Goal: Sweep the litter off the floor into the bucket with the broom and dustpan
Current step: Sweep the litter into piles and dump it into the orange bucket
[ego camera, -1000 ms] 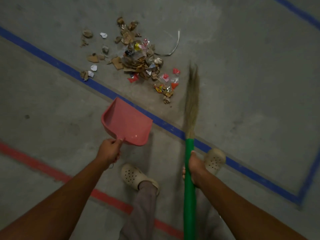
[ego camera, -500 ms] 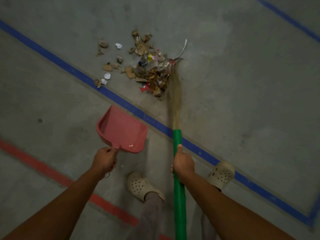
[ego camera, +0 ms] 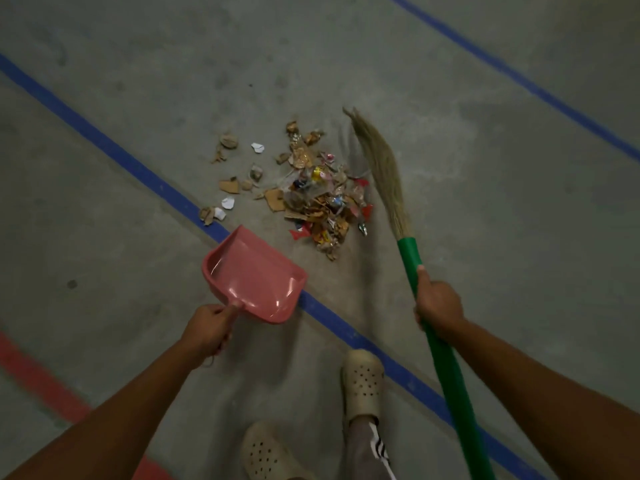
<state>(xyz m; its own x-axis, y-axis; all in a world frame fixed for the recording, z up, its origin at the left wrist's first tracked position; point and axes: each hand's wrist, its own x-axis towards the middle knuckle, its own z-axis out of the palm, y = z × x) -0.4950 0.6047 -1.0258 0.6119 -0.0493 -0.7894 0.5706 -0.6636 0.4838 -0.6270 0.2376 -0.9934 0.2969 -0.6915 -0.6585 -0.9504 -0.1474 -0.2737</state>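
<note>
We see a dim indoor view, colours muted and slightly grainy, the light soft and even. Pale glare streaks the inside of the pink dustpan (ego camera: 254, 282). A faint, soft-edged shadow lies on the floor (ego camera: 485, 202) beside the broom (ego camera: 384, 168), whose bristle tips look smeared. Wide-angle stretch pulls the forearms (ego camera: 104, 417) toward the bottom corners.

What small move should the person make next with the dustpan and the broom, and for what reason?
Probably set the dustpan down, open edge on the floor at the near side of the litter pile. The left hand holds it short of the pile, while the broom in the right hand lies at the pile's right side.
</note>
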